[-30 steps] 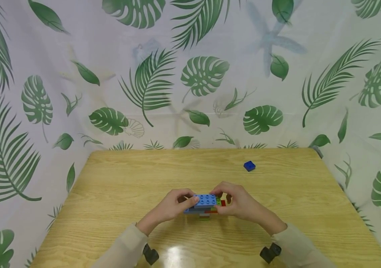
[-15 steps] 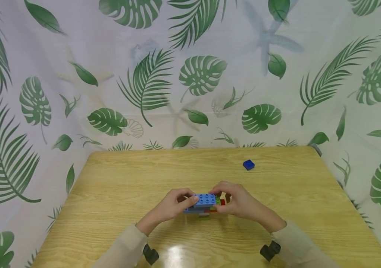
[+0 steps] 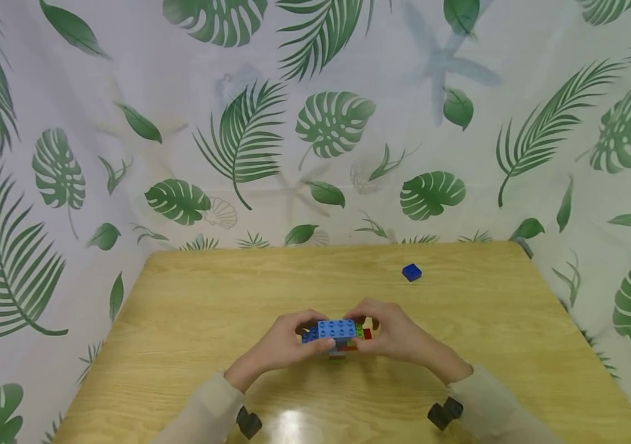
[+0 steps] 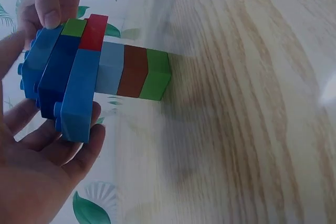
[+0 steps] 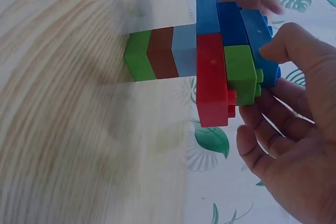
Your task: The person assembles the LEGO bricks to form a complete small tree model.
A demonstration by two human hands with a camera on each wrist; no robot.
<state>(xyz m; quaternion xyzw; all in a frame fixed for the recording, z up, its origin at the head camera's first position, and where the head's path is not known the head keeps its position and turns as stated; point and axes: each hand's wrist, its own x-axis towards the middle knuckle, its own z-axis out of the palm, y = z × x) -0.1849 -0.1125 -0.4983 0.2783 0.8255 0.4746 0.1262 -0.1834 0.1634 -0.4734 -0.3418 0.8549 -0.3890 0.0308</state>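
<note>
A stack of toy building bricks stands on the table between both hands. Its narrow foot has a green brick (image 4: pixel 157 74), a brown brick (image 4: pixel 133 72) and a light blue brick (image 4: pixel 110 69). Wider layers above include a red brick (image 5: pixel 211 80), a lime green brick (image 5: pixel 240 74) and a dark blue brick (image 4: pixel 62 77). On top lies a blue eight-stud brick (image 3: pixel 336 328). My left hand (image 3: pixel 284 340) holds the blue brick's left part, thumb in front, fingers behind. My right hand (image 3: pixel 390 330) pinches its right end, thumb on the near side.
One loose dark blue brick (image 3: pixel 412 272) lies farther back on the wooden table (image 3: pixel 210 296), right of the stack. A leaf-print curtain (image 3: pixel 271 216) hangs behind the table's far edge. Both wrists wear black cameras.
My left thumb has come down from the blue brick's top to its front side, uncovering dark blue studs at the left. My right hand keeps its grip nearly unmoved.
</note>
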